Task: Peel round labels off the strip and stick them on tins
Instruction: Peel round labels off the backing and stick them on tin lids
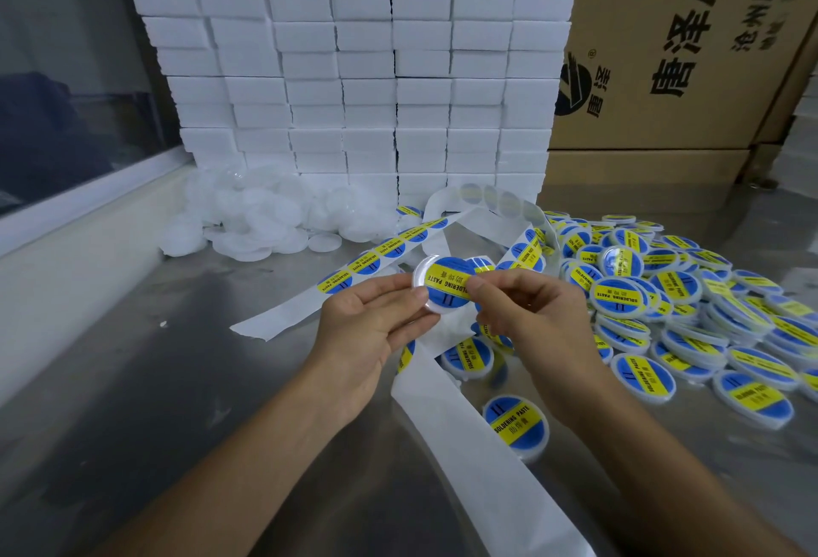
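- Holding one clear round tin (436, 286) up over the steel table (177, 379), we grip its left rim with the left hand (372, 326), fingers curled round the edge.
- Our right hand (526, 313) pinches the right edge of the blue-and-yellow label (447, 284) that lies on the tin's face; the words SOLDERING PASTE read across its yellow band.
- Label strip (380, 251): white backing paper, running from left of the held tin up behind it, looping, then coming back down under our hands towards the near edge. Labels sit on the stretch left of and behind the tin; the near stretch (478, 450) is bare paper.
- Right of the held tin: a wide heap of labelled tins (690, 304), overlapping one another.
- Just below the held tin, a few labelled tins lie apart from the heap; one (515, 424) rests touching the bare backing paper.
- Behind and left of the held tin: a pile of clear unlabelled tins (248, 220).
- Behind that pile, a wall of stacked white foam blocks (354, 69).
- Right of the foam, brown cartons (681, 47) with black printed characters.
- The strip's loop partly hides the tins behind it, and our right hand covers part of the strip under it.
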